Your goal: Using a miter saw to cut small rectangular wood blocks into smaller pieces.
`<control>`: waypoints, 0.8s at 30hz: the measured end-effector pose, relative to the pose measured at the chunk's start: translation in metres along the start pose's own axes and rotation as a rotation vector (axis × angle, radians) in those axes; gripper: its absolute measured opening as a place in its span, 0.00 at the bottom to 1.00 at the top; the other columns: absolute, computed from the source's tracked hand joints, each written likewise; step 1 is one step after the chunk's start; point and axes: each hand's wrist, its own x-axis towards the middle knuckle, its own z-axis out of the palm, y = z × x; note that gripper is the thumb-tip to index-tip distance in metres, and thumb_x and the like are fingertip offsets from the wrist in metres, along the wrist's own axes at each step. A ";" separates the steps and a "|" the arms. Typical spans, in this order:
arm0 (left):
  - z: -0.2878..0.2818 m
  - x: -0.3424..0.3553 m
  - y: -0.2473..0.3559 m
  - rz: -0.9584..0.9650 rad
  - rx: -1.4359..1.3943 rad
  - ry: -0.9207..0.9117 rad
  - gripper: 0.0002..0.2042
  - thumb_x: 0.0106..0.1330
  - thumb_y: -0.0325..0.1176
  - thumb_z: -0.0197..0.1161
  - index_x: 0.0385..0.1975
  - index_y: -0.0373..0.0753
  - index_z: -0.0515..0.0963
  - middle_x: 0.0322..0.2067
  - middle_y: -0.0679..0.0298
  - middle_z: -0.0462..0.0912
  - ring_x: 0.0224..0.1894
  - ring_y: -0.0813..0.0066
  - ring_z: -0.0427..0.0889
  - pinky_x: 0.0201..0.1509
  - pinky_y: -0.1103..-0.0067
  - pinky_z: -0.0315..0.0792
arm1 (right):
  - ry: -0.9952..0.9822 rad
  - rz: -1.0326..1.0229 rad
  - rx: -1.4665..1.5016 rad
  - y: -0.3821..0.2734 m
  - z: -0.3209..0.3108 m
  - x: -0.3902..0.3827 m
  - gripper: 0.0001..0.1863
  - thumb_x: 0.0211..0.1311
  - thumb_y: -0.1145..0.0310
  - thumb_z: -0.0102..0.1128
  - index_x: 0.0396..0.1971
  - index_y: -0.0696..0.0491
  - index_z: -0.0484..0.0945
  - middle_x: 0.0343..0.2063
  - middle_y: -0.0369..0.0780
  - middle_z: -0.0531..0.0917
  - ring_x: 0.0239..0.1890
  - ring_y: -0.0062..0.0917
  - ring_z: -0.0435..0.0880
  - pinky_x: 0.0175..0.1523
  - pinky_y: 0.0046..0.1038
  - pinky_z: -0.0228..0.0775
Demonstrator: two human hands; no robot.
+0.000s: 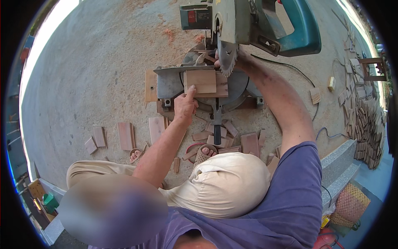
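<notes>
A miter saw (pixel 244 25) with a green handle stands on the floor in front of me, its toothed blade (pixel 227 58) raised over the saw table. A flat wooden block (pixel 200 81) lies on a second board (pixel 222 89), against the metal fence (pixel 170 71). My left hand (pixel 185 107) grips the near edge of this wood, one digit on top, left of the blade. My right arm reaches round the blade's right side. Only some fingers of my right hand (pixel 217 62) show behind the blade and fence, beside small wood offcuts (pixel 202 58); the rest is hidden.
Several cut wood pieces (pixel 250 144) lie around my feet, with more blocks (pixel 125 135) to the left. A black cord (pixel 296 68) runs along the floor at right. Stacked wood strips (pixel 368 128), stone steps (pixel 338 166) and a woven basket (pixel 351 203) are farther right.
</notes>
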 end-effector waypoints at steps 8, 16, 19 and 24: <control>-0.002 -0.001 0.004 0.019 0.001 0.005 0.27 0.66 0.58 0.68 0.33 0.33 0.79 0.16 0.63 0.76 0.13 0.78 0.67 0.18 0.79 0.60 | -0.120 0.150 -0.083 -0.030 -0.051 -0.031 0.16 0.56 0.59 0.71 0.42 0.51 0.86 0.33 0.43 0.88 0.39 0.35 0.88 0.48 0.36 0.78; -0.009 -0.001 0.003 0.025 0.014 0.036 0.27 0.66 0.57 0.67 0.32 0.31 0.80 0.15 0.63 0.76 0.13 0.78 0.68 0.18 0.76 0.61 | 0.164 0.008 -0.117 0.014 -0.003 -0.038 0.15 0.56 0.58 0.68 0.41 0.50 0.87 0.35 0.46 0.89 0.39 0.42 0.88 0.47 0.41 0.78; 0.014 -0.003 0.005 0.021 0.026 -0.054 0.28 0.67 0.58 0.67 0.36 0.32 0.80 0.17 0.64 0.76 0.14 0.78 0.68 0.18 0.79 0.61 | 0.239 0.138 0.133 0.075 0.008 -0.031 0.21 0.53 0.54 0.72 0.45 0.50 0.86 0.40 0.47 0.89 0.43 0.47 0.86 0.50 0.44 0.78; -0.004 -0.002 0.005 0.021 0.009 -0.009 0.27 0.67 0.58 0.67 0.36 0.32 0.80 0.17 0.64 0.76 0.14 0.78 0.68 0.18 0.79 0.61 | 0.245 0.065 0.123 0.031 0.026 -0.015 0.23 0.56 0.53 0.72 0.49 0.50 0.85 0.42 0.48 0.88 0.47 0.45 0.86 0.52 0.43 0.78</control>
